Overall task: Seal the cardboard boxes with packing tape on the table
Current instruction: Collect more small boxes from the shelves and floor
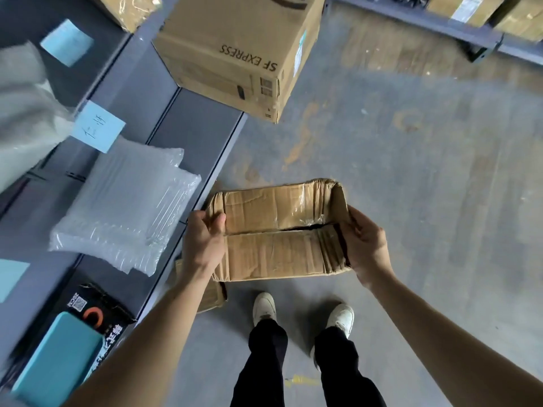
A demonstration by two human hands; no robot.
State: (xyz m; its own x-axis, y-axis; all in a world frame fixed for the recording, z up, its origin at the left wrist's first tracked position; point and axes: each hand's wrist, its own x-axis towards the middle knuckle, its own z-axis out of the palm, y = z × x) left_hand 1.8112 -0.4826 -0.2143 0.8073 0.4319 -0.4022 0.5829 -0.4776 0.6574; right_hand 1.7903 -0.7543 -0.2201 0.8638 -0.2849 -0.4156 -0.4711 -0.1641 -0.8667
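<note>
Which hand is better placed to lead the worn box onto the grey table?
Probably the left. The left hand grips the box end beside the table edge; the right hand holds the far end, out over the floor.

Wide bare floor on the right, plenty of room to swing through. Left is tight: air-cushion packs and a black carton crowd the shelf, the SF EXPRESS box overhangs its far edge, and the crumpled box fills the middle
</note>
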